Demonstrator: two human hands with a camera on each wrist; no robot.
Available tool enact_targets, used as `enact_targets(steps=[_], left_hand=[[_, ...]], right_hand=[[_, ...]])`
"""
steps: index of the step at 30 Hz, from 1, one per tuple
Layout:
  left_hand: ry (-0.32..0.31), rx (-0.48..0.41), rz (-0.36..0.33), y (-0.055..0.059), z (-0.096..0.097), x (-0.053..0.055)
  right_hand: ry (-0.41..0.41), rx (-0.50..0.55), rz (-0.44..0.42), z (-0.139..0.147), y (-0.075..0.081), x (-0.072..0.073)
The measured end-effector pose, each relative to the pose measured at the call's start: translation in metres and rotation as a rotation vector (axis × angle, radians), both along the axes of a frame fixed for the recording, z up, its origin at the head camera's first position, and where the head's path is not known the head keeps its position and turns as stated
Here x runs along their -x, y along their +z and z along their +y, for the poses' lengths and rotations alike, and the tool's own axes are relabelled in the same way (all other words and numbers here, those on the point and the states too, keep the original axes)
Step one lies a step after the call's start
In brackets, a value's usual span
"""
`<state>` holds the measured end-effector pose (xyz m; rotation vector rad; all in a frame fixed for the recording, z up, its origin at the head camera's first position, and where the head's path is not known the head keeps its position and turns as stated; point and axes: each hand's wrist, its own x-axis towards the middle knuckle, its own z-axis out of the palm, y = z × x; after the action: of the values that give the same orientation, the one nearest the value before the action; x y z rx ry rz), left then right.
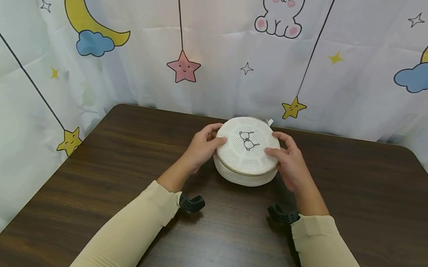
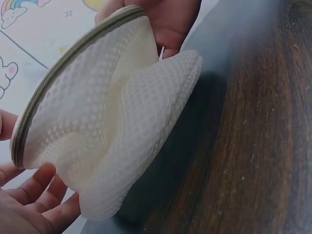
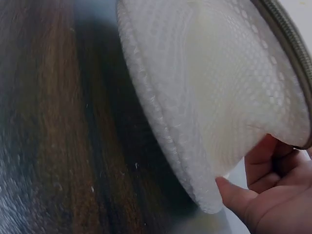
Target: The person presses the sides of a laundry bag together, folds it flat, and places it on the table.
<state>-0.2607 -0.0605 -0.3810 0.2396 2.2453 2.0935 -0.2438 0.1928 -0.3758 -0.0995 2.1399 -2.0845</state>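
Note:
A round white mesh laundry bag (image 1: pixel 245 176) is held just above the table near its far edge, with a bra drawn in dark lines on its lid. My left hand (image 1: pixel 202 146) grips the left side of the rim, thumb on top. On the opposite side, my right hand (image 1: pixel 292 165) pinches the rim, its thumb also on the lid. A zipper (image 2: pixel 73 61) runs round the upper edge. Below it the mesh wall sags inward in both wrist views. A small light tab (image 1: pixel 269 122) sticks up at the back. What the bag contains is hidden.
The dark wood-grain table (image 1: pixel 211 251) extends around both arms. Behind and beside it hangs a white curtain (image 1: pixel 232 23) printed with moons, stars and a rabbit. Dark bands (image 1: pixel 192 203) are on both wrists.

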Motion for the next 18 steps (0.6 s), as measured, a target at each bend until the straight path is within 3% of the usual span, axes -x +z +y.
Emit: enact_targets(steps=[7, 11, 15, 18], left_hand=[[-0.046, 0.060, 0.005, 0.001, -0.003, -0.001], [-0.087, 0.053, 0.012, 0.002, -0.002, -0.002], [-0.101, 0.057, 0.022, 0.003, 0.000, -0.003], [-0.101, 0.063, 0.011, 0.004, 0.000, -0.003]], right_hand=[[-0.045, -0.399, 0.094, 0.003, 0.009, -0.003], [-0.012, -0.569, 0.047, 0.006, 0.015, -0.003], [0.057, -0.581, -0.047, 0.008, 0.019, -0.005], [0.081, -0.520, -0.078, 0.007, 0.020, -0.005]])
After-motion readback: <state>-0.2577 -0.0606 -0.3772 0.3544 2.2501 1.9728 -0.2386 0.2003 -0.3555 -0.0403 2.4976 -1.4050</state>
